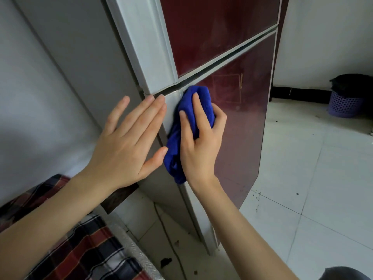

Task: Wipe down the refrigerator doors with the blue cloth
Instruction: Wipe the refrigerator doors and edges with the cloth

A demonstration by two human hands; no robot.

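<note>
Down in the bottom-left corner, red-and-black plaid fabric [84, 245]. Next over, left hand [129, 146] flat against the grey side of the refrigerator [80, 47], fingers spread, holding nothing. Then crumpled blue cloth [190, 118] pressed on the left edge of the dark red glossy lower door [242, 118], right hand [201, 142] fingers curled round it. Far right, purple plastic basket [343, 106] on the white tiled floor [312, 188].
</note>
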